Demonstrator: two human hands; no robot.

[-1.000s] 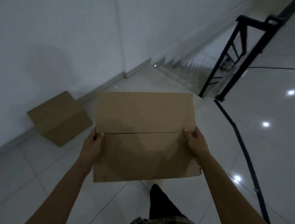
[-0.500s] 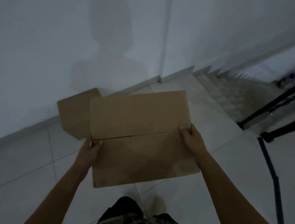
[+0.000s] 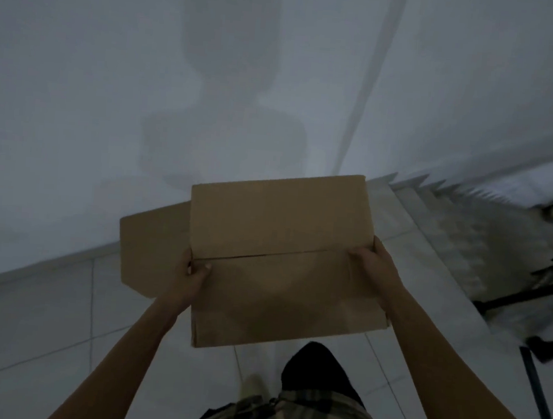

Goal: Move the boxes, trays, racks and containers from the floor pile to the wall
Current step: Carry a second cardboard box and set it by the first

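A: Where is the cardboard box (image 3: pixel 281 259)?

B: In the air, carried flat in front of the person's body, above the tiled floor (image 3: pixel 44 323) near the edge where it meets the white wall (image 3: pixel 112 97). Its two top flaps are shut, with the seam running across the middle.

A: And the hands?

B: The left hand (image 3: pixel 193 279) grips the box's left side at the seam, thumb lying on top. The right hand (image 3: pixel 375 266) grips the right side at the same seam, fingers curled over the top face.

A: Anything else by the wall?

B: A second cardboard box (image 3: pixel 153 249) sits on the floor at the foot of the wall, partly hidden behind the carried one's left edge. I cannot tell whether it touches the wall.

A: What surrounds them?

B: The person's shadow (image 3: pixel 226 73) falls on the wall. To the right a staircase (image 3: pixel 464 240) goes down beside a black railing (image 3: pixel 526 295). A plaid shirt (image 3: pixel 285 418) and a dark trouser leg (image 3: pixel 319 368) show at the bottom.
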